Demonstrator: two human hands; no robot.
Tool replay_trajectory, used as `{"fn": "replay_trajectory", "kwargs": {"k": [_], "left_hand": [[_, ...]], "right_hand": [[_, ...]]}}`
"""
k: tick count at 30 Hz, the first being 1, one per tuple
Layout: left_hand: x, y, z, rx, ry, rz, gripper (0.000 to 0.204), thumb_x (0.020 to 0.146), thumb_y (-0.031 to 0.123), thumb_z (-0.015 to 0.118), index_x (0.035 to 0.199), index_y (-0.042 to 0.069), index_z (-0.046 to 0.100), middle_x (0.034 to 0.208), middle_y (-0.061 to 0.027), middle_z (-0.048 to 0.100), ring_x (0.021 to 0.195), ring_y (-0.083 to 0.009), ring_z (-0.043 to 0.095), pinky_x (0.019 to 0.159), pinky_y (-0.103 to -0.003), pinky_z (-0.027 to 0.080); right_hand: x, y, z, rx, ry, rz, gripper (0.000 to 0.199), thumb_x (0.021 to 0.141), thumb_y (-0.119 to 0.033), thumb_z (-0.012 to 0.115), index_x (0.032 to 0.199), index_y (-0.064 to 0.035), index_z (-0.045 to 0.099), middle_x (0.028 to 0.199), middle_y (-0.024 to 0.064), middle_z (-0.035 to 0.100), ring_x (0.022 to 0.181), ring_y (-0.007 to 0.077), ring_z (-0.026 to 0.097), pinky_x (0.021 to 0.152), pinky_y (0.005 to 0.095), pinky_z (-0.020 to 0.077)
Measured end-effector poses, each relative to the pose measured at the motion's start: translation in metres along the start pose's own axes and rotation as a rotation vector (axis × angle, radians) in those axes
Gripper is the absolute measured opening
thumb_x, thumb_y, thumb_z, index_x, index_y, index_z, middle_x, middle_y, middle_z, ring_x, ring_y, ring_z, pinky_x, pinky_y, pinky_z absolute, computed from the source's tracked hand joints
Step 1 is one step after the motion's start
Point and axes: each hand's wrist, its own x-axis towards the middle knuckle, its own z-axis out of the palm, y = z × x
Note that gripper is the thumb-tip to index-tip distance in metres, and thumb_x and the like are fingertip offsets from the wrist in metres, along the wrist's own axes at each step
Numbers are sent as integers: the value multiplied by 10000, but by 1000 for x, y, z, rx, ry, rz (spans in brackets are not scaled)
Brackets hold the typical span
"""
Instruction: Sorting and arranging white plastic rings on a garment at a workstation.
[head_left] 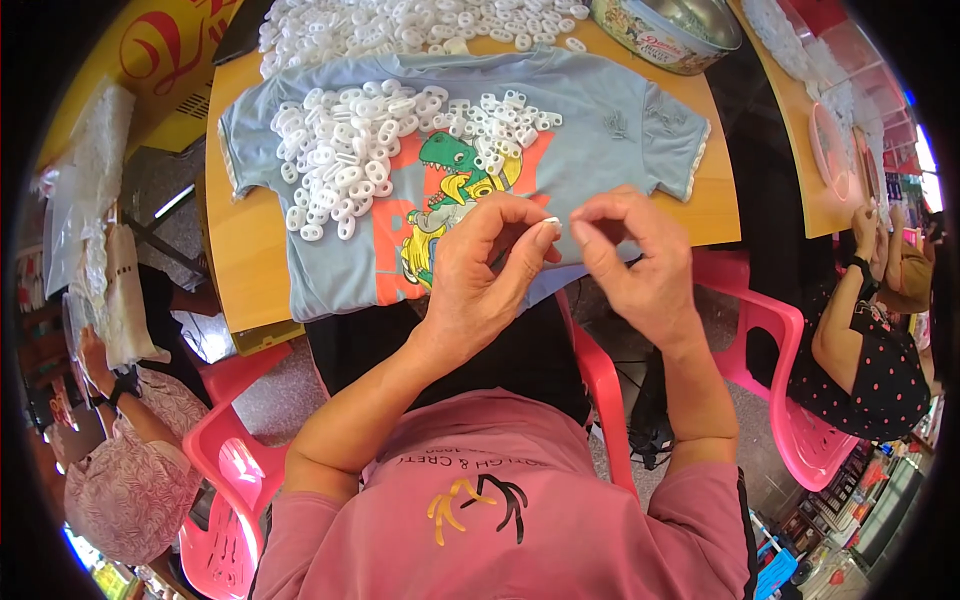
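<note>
Pink top (570, 520), worn, nearest, on the near side of the tee (590, 100). Work appears under way: two white heaps, larger (345, 150) and smaller (505, 122), lie on the tee, a third (400, 28) beyond it; which is finished cannot be told. Above the tee's near part, the left hand (490, 268) pinches a white piece (552, 222); the right hand's (638, 262) thumb and forefinger stand narrowly apart, contents unclear.

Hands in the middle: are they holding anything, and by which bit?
The left hand pinches a small white piece between thumb and forefinger, though which part is hidden. Whether the right hand holds anything cannot be told.
</note>
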Motion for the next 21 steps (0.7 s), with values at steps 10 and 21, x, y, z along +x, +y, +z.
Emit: {"fn": "replay_trajectory", "kwargs": {"k": [10, 21], "left_hand": [[-1, -2, -4, -37, -47, -73, 96, 944, 35, 563, 1030, -5, 545, 908, -43, 610, 783, -97, 618, 704, -235, 515], [1, 0, -2, -7, -17, -67, 73, 916, 15, 597, 967, -16, 557, 819, -34, 594, 719, -83, 615, 625, -218, 491]], "right_hand": [[40, 38, -46, -784, 225, -138, 96, 837, -99, 668, 907, -34, 671, 824, 58, 623, 570, 156, 519, 562, 291, 420], [48, 31, -55, -818, 76, -56, 107, 839, -109, 644, 918, -37, 635, 829, 63, 633, 627, 188, 568, 618, 314, 460]]}}
